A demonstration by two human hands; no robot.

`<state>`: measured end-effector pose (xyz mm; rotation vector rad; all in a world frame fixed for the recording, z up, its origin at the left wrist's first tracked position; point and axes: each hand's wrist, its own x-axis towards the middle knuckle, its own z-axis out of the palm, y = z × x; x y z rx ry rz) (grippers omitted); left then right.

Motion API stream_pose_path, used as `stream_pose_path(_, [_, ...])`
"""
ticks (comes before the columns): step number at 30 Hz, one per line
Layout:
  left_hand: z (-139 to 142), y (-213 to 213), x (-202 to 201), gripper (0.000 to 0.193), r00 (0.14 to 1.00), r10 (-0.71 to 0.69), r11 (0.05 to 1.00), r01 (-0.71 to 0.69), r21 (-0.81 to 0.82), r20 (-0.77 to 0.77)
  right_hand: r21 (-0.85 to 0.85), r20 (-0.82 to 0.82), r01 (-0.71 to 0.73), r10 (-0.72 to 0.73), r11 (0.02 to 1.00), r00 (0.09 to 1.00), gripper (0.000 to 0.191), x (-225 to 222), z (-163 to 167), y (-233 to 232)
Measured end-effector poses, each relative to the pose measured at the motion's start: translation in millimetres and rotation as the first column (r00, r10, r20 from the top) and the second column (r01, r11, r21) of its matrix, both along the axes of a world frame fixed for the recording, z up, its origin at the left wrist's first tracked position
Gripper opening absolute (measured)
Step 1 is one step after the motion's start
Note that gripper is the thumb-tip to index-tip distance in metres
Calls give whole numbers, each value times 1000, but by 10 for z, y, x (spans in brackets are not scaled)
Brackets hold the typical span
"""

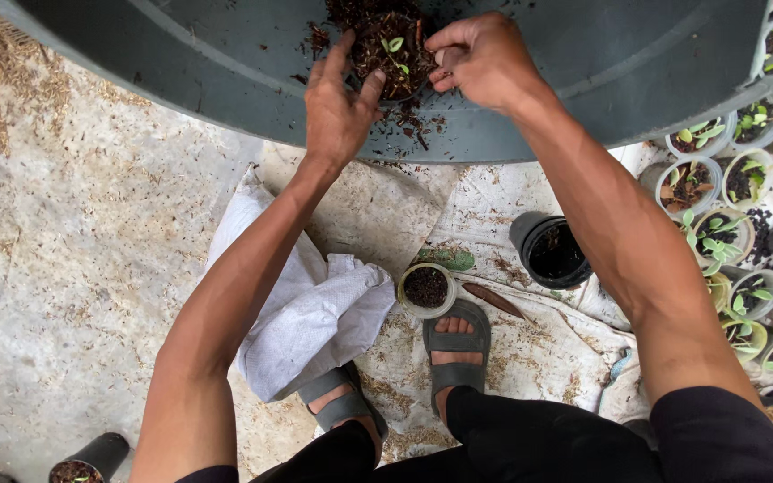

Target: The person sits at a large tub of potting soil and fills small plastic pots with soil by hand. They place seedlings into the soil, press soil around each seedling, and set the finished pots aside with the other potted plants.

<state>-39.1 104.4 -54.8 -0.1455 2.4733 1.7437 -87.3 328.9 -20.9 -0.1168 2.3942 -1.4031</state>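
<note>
Both my hands reach up to a small pot of dark soil with a tiny green seedling (394,45) that rests on a large dark grey-green tub rim (225,63). My left hand (340,107) cups the pot's left side, fingers spread against it. My right hand (480,58) presses at the pot's right edge with its fingers curled onto the soil. Loose soil crumbs (413,125) lie scattered on the tub below the pot.
On the ground near my sandalled feet (456,344) are a clear cup of soil (426,289), an empty black pot (552,250), a white woven sack (306,313) and dry leaves. Several cups with seedlings (735,224) crowd the right. Another black pot (91,458) sits bottom left.
</note>
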Motion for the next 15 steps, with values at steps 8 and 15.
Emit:
stream_pose_path(8, [27, 22, 10, 74, 995, 8, 998, -14, -64, -101, 401, -516, -93, 309, 911, 799, 45, 381, -132, -14])
stream_pose_path(15, [16, 76, 55, 79, 999, 18, 997, -21, -71, -45, 743, -86, -64, 190, 666, 978, 32, -16, -110, 160])
